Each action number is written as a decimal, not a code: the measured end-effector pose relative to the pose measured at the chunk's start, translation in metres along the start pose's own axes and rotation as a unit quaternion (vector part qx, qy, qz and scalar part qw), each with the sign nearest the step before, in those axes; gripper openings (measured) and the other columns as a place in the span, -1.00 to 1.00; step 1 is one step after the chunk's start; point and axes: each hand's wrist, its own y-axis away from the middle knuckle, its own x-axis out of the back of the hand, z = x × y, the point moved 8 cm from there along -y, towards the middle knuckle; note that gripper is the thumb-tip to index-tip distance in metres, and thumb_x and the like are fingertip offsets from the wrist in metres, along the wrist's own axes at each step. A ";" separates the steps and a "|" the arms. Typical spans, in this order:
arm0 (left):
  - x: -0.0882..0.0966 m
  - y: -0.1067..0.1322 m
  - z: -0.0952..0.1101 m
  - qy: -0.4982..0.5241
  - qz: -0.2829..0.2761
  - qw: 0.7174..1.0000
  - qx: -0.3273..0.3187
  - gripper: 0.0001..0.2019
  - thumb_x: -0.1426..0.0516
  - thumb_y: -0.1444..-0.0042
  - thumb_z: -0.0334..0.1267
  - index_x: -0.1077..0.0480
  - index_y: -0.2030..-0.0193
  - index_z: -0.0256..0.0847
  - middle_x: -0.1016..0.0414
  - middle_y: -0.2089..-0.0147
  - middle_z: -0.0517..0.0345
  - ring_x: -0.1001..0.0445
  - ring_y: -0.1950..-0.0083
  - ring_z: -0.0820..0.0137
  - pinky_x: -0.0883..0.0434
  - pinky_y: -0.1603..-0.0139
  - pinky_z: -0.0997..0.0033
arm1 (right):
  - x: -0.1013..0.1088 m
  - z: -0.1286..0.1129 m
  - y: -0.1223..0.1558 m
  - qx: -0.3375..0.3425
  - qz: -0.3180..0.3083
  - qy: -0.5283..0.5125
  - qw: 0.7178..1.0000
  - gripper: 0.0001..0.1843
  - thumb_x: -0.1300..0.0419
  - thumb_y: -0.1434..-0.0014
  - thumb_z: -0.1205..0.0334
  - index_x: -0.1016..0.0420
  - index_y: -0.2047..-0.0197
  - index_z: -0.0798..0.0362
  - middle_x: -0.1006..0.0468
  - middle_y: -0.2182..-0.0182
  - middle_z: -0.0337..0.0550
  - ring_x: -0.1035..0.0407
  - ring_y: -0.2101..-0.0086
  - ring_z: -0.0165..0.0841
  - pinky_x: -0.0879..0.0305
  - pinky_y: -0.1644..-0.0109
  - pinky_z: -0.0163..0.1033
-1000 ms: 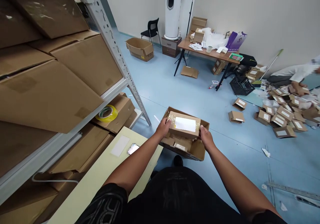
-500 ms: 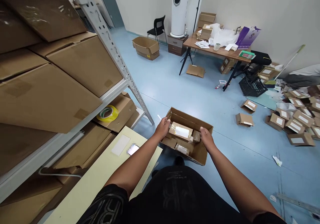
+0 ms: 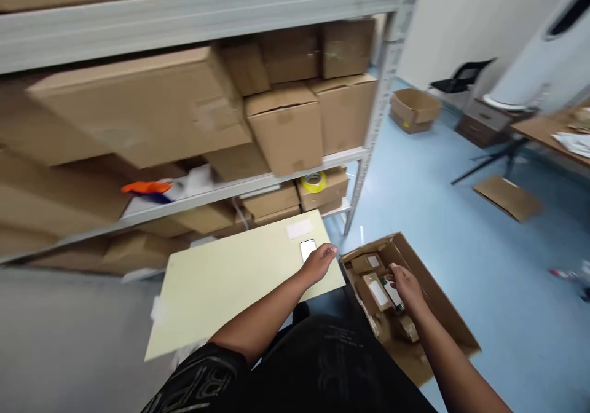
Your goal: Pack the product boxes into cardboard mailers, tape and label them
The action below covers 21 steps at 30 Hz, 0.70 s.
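Observation:
My left hand (image 3: 319, 262) hovers over the right end of a pale yellow board (image 3: 230, 265), its fingers loosely bent with nothing visible in them. Beside it lies a phone (image 3: 307, 249) with a bright screen, partly covered by the hand. To the right is an open cardboard carton (image 3: 445, 302). My right hand (image 3: 405, 285) reaches over it, fingers slightly apart above a white and dark green item (image 3: 393, 294). Around that item, a small white-labelled box (image 3: 377, 291) and other small boxes (image 3: 408, 328) lie inside the carton.
A metal shelf (image 3: 258, 185) packed with cardboard boxes runs along the far side. A yellow tape roll (image 3: 313, 182) sits on a lower box. Farther right are an open carton (image 3: 415, 109), a chair (image 3: 461, 78), a wooden table (image 3: 553, 127) and flat cardboard (image 3: 507, 198).
The view has swung left toward the shelf. My left hand has let go of the carton and moved over the board by the phone. My right hand has shifted from the carton's rim to over its inside.

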 end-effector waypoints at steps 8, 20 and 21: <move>0.099 0.096 -0.038 0.023 0.128 0.991 0.028 -0.62 -0.04 -0.29 0.09 -0.49 0.10 -0.16 -0.60 0.12 0.08 -0.54 0.05 0.24 -0.43 -0.04 0.25 | -0.141 -0.054 0.003 0.051 -0.154 0.083 0.983 -0.44 -0.24 -0.02 -0.31 -0.61 0.24 0.05 -0.70 0.31 -0.04 -0.59 0.23 -0.09 -0.48 0.16 -0.10; 0.273 0.197 -0.134 0.054 0.223 0.973 0.037 -0.67 -0.12 -0.23 0.02 -0.50 0.06 -0.17 -0.62 0.05 0.03 -0.56 -0.01 0.23 -0.45 -0.10 0.23 | -0.334 -0.100 0.103 0.086 -0.224 0.129 0.962 -0.47 -0.27 -0.03 -0.25 -0.63 0.17 0.04 -0.72 0.21 -0.01 -0.63 0.19 -0.10 -0.52 0.12 -0.09; 0.287 0.206 -0.141 0.056 0.234 0.970 0.041 -0.67 -0.13 -0.23 0.02 -0.50 0.07 -0.16 -0.62 0.06 0.03 -0.56 -0.01 0.23 -0.46 -0.10 0.23 | -0.350 -0.101 0.109 0.088 -0.233 0.134 0.959 -0.47 -0.27 -0.05 -0.24 -0.63 0.15 0.04 -0.72 0.19 -0.01 -0.62 0.16 -0.10 -0.52 0.10 -0.09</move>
